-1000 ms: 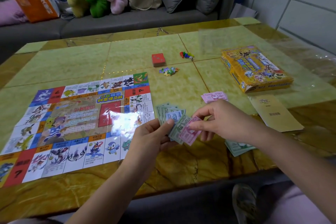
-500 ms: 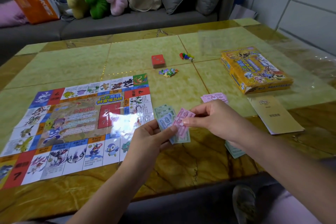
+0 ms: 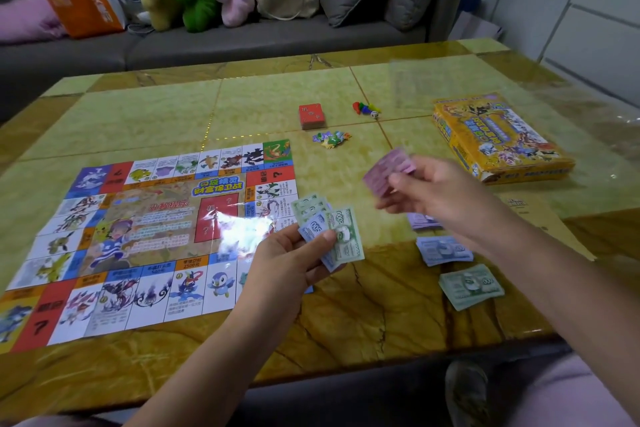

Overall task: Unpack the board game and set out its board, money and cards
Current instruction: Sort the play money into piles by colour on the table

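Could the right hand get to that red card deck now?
Probably yes: only table and low tokens lie between the right hand and the red card deck, though it pinches a pink note.

Glare whitens the board (image 3: 149,236); right hand (image 3: 440,194) motion-blurred.

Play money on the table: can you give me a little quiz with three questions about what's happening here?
1. True or false: the right hand pinches a pink note.
2. Where is the red card deck? A: on the table, beyond the board. B: on the board. C: inside the yellow box.
3. Fill in: the left hand grips a fan of notes, some blue and some ___.

Key: 1 true; 2 A; 3 green.
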